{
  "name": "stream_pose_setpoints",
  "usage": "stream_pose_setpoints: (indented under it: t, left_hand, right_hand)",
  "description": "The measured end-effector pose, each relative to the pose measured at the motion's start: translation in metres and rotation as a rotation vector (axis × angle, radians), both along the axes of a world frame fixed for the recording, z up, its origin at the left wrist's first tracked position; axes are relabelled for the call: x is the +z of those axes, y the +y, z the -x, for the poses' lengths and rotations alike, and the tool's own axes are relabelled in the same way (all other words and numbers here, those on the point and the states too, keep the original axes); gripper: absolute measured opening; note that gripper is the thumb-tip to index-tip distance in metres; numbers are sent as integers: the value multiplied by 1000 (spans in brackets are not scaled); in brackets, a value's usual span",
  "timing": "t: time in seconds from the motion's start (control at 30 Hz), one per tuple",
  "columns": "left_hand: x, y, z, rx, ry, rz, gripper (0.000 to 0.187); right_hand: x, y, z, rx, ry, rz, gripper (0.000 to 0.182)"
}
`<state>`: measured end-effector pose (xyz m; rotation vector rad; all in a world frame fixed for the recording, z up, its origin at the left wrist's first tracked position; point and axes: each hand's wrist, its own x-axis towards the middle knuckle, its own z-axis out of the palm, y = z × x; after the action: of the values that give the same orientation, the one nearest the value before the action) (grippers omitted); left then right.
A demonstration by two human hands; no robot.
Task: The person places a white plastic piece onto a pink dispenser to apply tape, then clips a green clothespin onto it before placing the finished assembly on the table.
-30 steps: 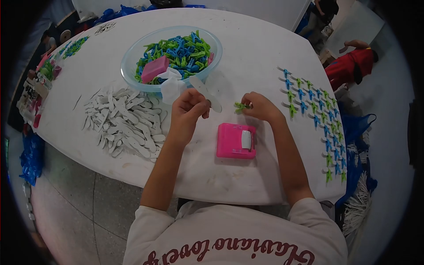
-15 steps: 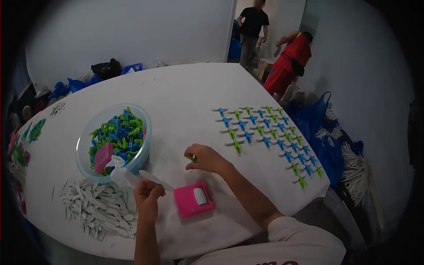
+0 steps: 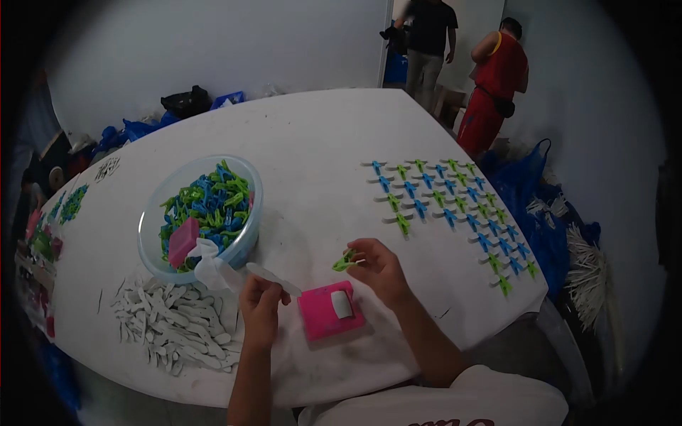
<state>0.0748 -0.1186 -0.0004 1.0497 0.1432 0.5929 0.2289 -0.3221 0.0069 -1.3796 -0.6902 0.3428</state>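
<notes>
Between its fingertips my left hand [image 3: 263, 304] pinches a white flat strip [image 3: 273, 278], just left of a pink box with a white roll-like piece on top [image 3: 321, 312]. My right hand [image 3: 380, 271] is closed on a green clip [image 3: 344, 261], above and right of that box. A clear tub [image 3: 149, 245] filled with green and blue clips stands behind my left hand, with a pink block [image 3: 183, 241] and a crumpled white piece [image 3: 211, 264] at its near rim. White strips [image 3: 174, 326] lie heaped left of my left hand.
Rows of blue and green clips with pale strips [image 3: 449, 202] lie on the right of the white table [image 3: 305, 135]. More clips [image 3: 74, 204] sit at the far left. Blue bags [image 3: 522, 206] stand beyond the right edge. Two people [image 3: 501, 78] stand at the back right.
The whole view has shifted. The green clip in my right hand shows more clearly, with that hand turned and its fingers raised. The person in red stands more upright.
</notes>
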Motion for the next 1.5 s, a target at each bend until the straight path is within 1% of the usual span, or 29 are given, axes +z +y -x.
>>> stream_pose_setpoints:
  t: [0.03,0.07,0.1,0.13,0.17,0.23,0.27,0.33,0.4,0.5,0.57,0.63,0.73,0.8,0.87,1.03,1.13,1.33,1.5]
  left_hand:
    - [2,-2,-1,8,35,14,3]
    - [4,-4,-2,-9,17,26,1]
    - [4,-7,1,-20,6,42,1]
    - [3,-8,3,-39,21,-46,5]
    - [3,-6,3,-57,24,-142,9]
    - [4,-8,1,-21,46,-167,9]
    - [4,-9,1,-7,35,-199,9]
    - [2,-9,0,19,29,-169,9]
    - [2,-9,-2,39,10,-141,9]
    - [2,-10,-2,57,37,-136,4]
    - [0,-11,-1,45,88,-233,8]
    - [2,-14,-1,38,101,-226,7]
    - [0,-17,-1,25,111,-227,7]
    - [-2,-17,-1,17,113,-232,8]
    - [-6,-15,0,-40,61,-235,8]
    - [-5,-17,0,-44,66,-238,12]
    - [-5,-18,0,-51,66,-261,13]
    - [-3,-19,0,-62,89,-312,11]
    - [-5,-20,-2,-61,85,-342,10]
  right_hand:
    - [-6,-6,-2,129,263,-158,44]
    - [-10,-11,-9,153,311,-240,44]
    - [-5,-15,-10,162,284,-305,42]
    - [2,-17,-9,174,250,-375,41]
    - [5,-18,-8,189,292,-367,41]
    - [10,-18,-3,150,397,-504,39]
    - [13,-16,3,157,424,-497,39]
    - [20,-14,11,51,385,-428,36]
    - [20,-11,17,55,370,-431,35]
    - [20,-11,24,56,343,-454,32]
    - [20,-10,26,57,341,-471,30]
    - [18,-8,29,12,226,-415,29]
    - [20,-5,34,35,171,-390,25]
    - [19,-5,36,41,172,-361,23]
    - [20,-5,38,46,171,-334,21]
    - [21,-4,41,28,197,-230,21]
    - [16,-3,41,84,166,-281,19]
    - [15,1,45,123,216,-266,21]
    - [15,1,46,124,199,-262,23]
